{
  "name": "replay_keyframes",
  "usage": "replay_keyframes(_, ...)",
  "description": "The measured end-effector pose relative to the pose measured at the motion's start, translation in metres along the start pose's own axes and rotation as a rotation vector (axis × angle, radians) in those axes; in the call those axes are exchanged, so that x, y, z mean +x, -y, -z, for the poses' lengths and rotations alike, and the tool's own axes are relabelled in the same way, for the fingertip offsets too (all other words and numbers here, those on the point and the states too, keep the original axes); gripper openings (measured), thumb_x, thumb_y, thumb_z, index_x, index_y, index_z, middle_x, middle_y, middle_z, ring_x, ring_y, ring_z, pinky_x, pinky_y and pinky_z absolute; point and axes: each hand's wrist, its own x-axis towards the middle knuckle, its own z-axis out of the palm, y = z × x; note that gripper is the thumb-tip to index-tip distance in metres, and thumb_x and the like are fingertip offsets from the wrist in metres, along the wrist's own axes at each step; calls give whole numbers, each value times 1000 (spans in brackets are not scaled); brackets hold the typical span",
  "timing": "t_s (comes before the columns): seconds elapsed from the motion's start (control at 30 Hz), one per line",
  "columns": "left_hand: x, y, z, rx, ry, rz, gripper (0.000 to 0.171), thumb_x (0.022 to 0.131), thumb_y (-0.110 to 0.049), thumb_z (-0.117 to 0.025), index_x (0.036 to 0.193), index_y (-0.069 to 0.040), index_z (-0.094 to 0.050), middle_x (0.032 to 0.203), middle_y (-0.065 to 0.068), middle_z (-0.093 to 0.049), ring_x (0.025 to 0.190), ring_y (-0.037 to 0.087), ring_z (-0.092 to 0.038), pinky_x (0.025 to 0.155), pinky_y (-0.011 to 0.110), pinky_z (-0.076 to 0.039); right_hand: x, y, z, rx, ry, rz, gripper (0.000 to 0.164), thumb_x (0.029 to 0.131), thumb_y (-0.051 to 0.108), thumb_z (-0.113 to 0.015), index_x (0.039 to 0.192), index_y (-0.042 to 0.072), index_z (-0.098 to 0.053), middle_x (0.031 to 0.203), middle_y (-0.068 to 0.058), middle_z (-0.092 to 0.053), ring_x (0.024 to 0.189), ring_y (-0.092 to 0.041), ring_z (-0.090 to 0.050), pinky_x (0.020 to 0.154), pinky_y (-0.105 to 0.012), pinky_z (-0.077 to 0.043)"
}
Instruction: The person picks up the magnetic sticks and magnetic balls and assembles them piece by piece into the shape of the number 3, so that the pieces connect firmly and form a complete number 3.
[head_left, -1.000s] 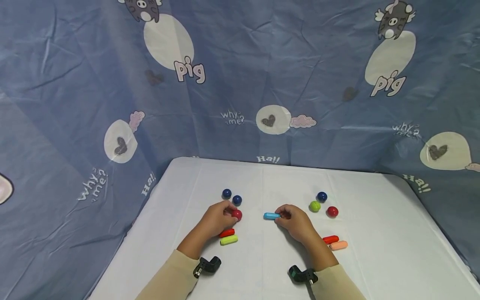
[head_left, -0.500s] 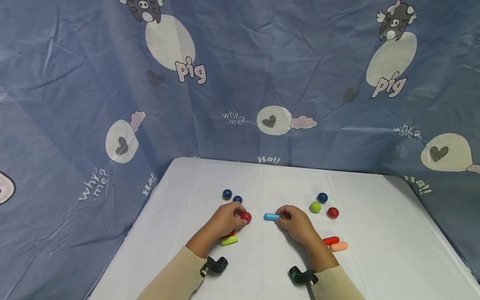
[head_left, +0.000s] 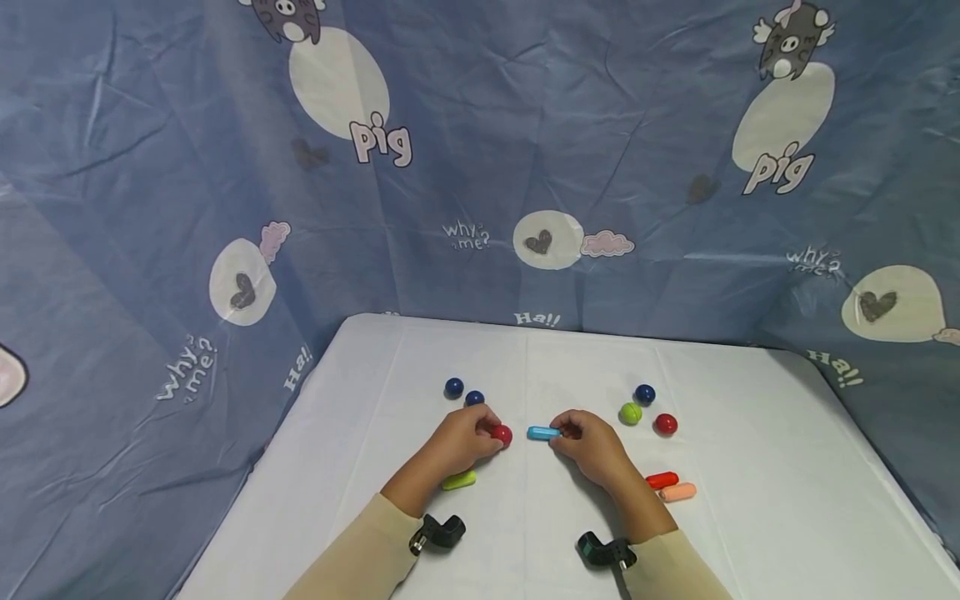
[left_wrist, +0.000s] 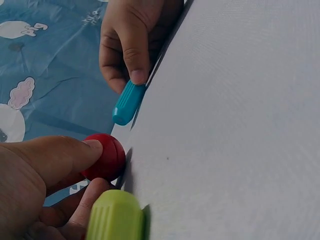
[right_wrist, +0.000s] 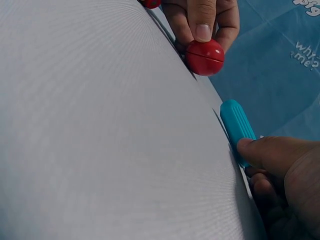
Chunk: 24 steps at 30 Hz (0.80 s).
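Ball, red, pinched in left hand, near blue stick pinched in right hand, well in from far edge of worktop; seemingly lining-up, next calling for steady aim.

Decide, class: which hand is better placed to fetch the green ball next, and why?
Probably the right hand: it is nearer the green ball, though it would first need to release the blue stick. The left hand pinches a red ball farther away.
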Motion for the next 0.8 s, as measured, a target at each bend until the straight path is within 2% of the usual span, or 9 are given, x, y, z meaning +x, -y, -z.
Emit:
replay_keyframes(0.23, 1, -3, -2, -6, 1, 22, 25, 91, -22, -82, 113, -18, -71, 96, -5, -69, 87, 12, -62, 81, 32, -55, 0, -1, -2, -4, 0, -8, 19, 88, 13, -83, 103, 22, -74, 97, 4, -68, 92, -15, -60, 88, -37, -52)
replay_keyframes(0.5, 4, -4, -6, -17, -4, -35, 22, 90, -20, -83, 109, -16, -71, 99, -4, -71, 87, 11, -63, 81, 31, -56, -2, 0, -1, -19, 1, -21, 19, 89, 16, -84, 104, 23, -75, 98, 5, -69, 93, -15, -62, 91, -39, -53)
replay_keyframes(0.8, 8, -7, -7, -1, 4, -34, 21, 91, -22, -82, 109, -18, -72, 98, -6, -71, 88, 10, -62, 83, 33, -56, -2, 1, 0, -16, 12, -4, 18, 90, 19, -83, 105, 25, -75, 99, 6, -70, 94, -15, -62, 91, -39, -52)
